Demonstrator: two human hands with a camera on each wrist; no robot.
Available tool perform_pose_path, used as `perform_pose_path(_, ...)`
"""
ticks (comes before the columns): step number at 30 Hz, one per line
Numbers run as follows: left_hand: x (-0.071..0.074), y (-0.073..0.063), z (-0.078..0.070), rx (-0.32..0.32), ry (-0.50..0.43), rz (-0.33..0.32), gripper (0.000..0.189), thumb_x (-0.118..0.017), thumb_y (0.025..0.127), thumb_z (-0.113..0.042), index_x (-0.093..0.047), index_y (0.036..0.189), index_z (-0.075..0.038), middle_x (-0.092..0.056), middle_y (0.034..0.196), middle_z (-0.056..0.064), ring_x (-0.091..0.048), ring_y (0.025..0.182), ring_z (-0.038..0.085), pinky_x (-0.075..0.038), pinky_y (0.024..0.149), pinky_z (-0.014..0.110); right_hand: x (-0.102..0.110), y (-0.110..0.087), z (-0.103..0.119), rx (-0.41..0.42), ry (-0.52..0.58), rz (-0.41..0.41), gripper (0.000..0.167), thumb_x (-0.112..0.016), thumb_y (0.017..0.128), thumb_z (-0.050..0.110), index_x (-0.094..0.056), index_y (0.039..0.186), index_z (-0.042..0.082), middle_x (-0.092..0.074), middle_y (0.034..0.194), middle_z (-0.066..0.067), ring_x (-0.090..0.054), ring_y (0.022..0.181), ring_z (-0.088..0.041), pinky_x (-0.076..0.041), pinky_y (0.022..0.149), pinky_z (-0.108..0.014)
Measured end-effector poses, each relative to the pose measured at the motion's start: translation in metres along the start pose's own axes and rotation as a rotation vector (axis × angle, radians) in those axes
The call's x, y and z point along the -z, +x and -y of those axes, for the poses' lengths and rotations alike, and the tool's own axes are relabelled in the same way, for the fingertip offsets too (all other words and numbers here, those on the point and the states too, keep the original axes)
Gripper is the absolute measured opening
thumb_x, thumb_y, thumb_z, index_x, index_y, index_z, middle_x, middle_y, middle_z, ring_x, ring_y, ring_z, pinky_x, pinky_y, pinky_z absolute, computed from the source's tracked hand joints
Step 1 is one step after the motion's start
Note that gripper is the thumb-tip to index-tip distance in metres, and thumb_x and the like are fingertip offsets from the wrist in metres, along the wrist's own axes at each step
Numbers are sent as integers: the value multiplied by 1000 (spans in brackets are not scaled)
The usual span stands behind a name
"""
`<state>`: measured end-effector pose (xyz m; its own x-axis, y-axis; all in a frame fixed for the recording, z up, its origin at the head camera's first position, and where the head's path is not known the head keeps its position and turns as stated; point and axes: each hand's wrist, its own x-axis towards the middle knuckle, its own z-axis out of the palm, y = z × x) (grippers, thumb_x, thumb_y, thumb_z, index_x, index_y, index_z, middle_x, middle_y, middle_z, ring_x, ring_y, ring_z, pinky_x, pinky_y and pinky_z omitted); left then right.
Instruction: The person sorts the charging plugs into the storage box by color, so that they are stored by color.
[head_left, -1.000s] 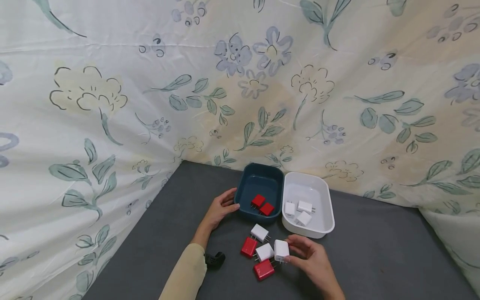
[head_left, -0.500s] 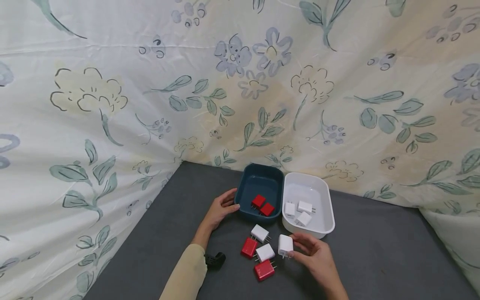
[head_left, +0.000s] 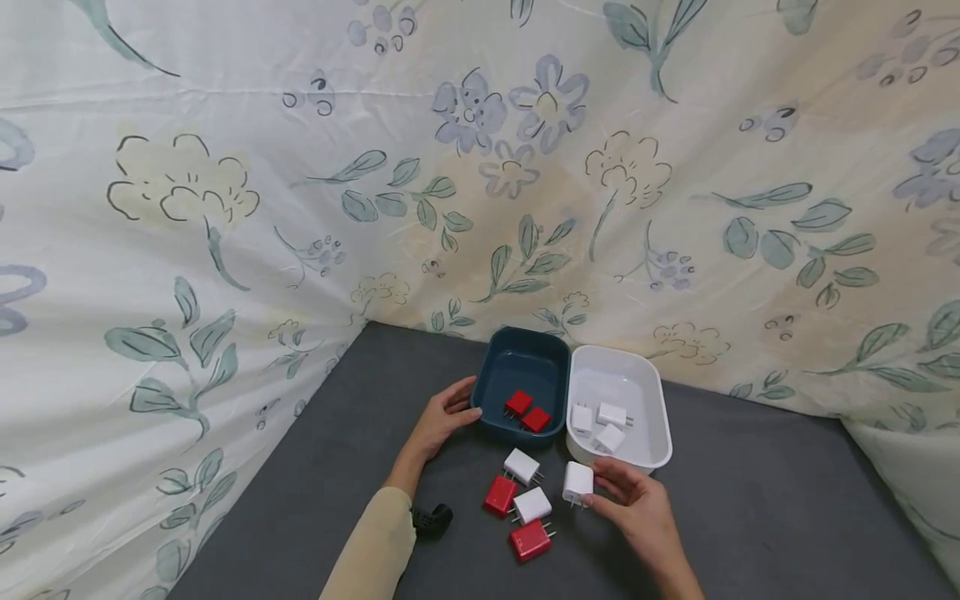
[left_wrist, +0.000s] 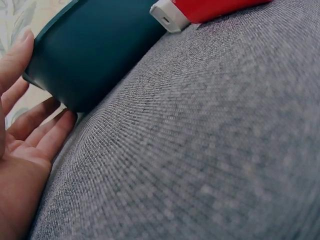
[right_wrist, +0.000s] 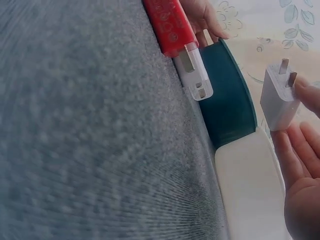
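Observation:
My right hand (head_left: 633, 504) pinches a white charger plug (head_left: 578, 482) between thumb and fingers, just in front of the white bin (head_left: 658, 417). Its two metal prongs show in the right wrist view. Relaxed fingers of my left hand (head_left: 441, 421) touch the left side of the dark teal bin (head_left: 486, 367), thumb at its rim. Two red plugs (head_left: 536, 418) lie inside that bin, and several white plugs (head_left: 612, 414) lie in the white one. On the table before the bins are two white plugs, one farther (head_left: 522, 467) and one nearer (head_left: 532, 505), and two red plugs, one at left (head_left: 499, 496) and one nearest (head_left: 531, 541).
Both bins stand side by side on a dark grey cloth-covered table (head_left: 750, 500). Behind and to the left hangs a floral curtain (head_left: 300, 208). A black strap-like device (head_left: 432, 521) sits by my left wrist.
My right hand has lifted the white plug away from the loose group and moved it slightly right and back, toward the white bin. The left hand stays at the teal bin.

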<state>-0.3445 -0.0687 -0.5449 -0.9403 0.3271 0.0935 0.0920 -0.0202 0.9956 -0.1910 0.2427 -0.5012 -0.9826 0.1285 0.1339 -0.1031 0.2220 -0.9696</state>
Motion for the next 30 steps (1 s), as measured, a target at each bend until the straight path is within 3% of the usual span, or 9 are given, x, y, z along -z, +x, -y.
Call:
perform_pose_path(10,-3,-2,2,-40,7,-36,63,-72,89,-20,-45,146,-18,-50,146,15,-51,131,33,-47,103,44,2,3,0,-7,10,-46,59,-85,62,-9,-62,117,-8,-70,104,-1,-67,92,1,-56,83,-21)
perform_pose_path(20,-2,1,0,-20,-9,8,67,-68,91,-11,-37,150,-7,-41,150,24,-44,136,40,-47,104,43,-1,5,-3,11,94,-99,61,-83,63,-13,-59,118,-12,-70,98,8,-69,89,-1,-56,83,-24)
perform_pose_path(30,-3,-1,0,-29,11,-31,63,-70,90,-19,-43,147,-16,-47,148,18,-49,132,36,-49,102,41,0,13,0,-36,133,-191,59,-83,64,-13,-60,118,-9,-71,96,8,-70,87,-1,-56,80,-21)
